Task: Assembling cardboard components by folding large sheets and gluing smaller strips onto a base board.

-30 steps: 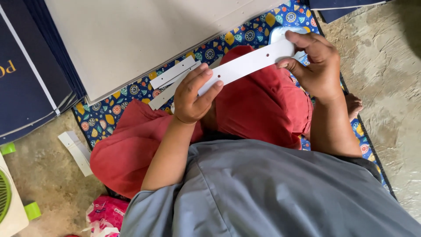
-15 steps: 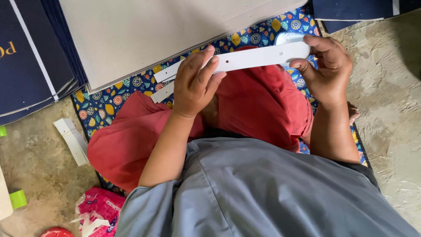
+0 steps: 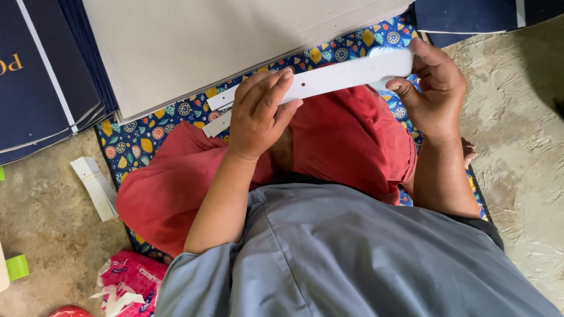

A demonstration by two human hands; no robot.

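- While the person sat cross-legged on the patterned mat (image 3: 132,141), both hands held a long white card strip (image 3: 346,75) level, just above centre of the frame.
- Left hand (image 3: 258,114): fingers curled over the strip's near end, thumb beneath, pinching it.
- Right hand (image 3: 433,88): fingers closed round the far, rounded end, pressing it flat.
- Judgement: the step went best with the strip kept taut between both grips, edges square, thumbs clear of the small punched hole near the middle.
- Two more white strips (image 3: 220,111) lay on the mat, partly hidden behind the left hand.
- Large grey board sheets (image 3: 194,41) filled the upper middle, stacked.
- Dark blue folded covers (image 3: 35,88) with a white stripe and gold lettering sat upper left; more dark blue pieces (image 3: 470,14) upper right.
- A folded white card piece (image 3: 94,188) lay on the floor, left.
- Pink printed packet (image 3: 129,282) lower left; green object (image 3: 17,267) at the left edge, kind unclear.
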